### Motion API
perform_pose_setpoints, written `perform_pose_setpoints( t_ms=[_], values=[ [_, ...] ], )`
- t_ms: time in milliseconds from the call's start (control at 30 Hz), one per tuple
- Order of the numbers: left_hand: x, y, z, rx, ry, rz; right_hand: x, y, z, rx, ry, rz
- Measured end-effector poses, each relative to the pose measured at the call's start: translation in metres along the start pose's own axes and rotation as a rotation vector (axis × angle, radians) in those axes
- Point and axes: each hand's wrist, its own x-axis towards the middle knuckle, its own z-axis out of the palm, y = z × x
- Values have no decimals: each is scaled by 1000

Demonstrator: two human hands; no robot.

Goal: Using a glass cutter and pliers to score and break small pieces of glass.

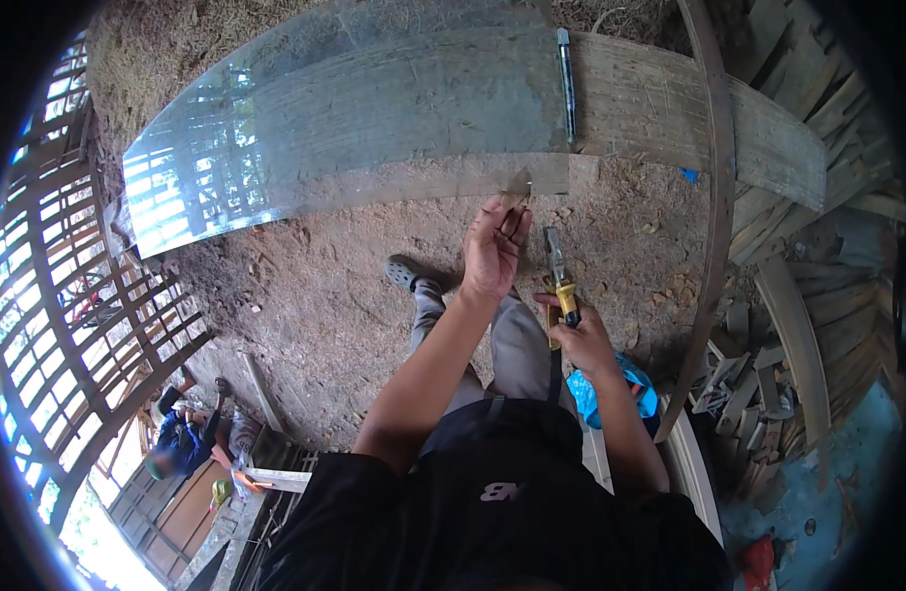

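Observation:
My left hand [495, 248] is raised near the front edge of a clear glass sheet [374, 108]. Its fingers pinch a small, see-through glass piece [518, 183]. To the right and a little lower, my right hand [584, 338] grips a pair of pliers [563, 286] by the yellow and black handles, jaws pointing away from me. The sheet lies across a wooden plank [650, 98], reaching past it toward me and on the left. Across the plank, by the sheet's right end, rests a dark, pen-shaped tool with a metal tip [568, 84].
A wooden post [714, 197] rises at the right, beside stacked boards [847, 108] and a heap of wood offcuts [748, 384]. A blue bag [630, 379] is near my right forearm. At lower left, another person [182, 433] sits near a wooden lattice [59, 256].

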Motion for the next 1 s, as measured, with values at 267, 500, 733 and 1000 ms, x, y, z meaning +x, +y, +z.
perform_pose_setpoints(
  t_ms=[267,500,733,1000],
  values=[
    [11,0,-6,-6,-209,-62,5,10,-4,-51,-14,-77],
    [9,10,-6,106,-212,-92,9,13,-4,-13,-5,-116],
    [7,10,-6,141,-128,-55,11,11,2,-35,2,-87],
    [2,0,4,1,-48,-87,5,2,2,15,13,-29]
  ],
)
